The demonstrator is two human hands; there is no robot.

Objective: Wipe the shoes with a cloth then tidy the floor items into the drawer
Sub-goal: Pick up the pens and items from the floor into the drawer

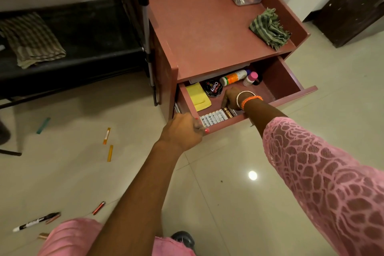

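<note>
Two hands are at the open drawer [291, 81]: your left hand [182, 131] curls over its front edge at the near corner, gripping it, while your right hand [233, 97] reaches inside with fingers pointing down towards a copper tube [228, 112] beside a row of white tubes [213, 117]; whether it holds anything, you cannot tell. Your green cloth [269, 28] lies crumpled on the tabletop [197, 27]. Several sticks [108, 143] and a marker [35, 222] lie scattered on the floor [228, 193].
</note>
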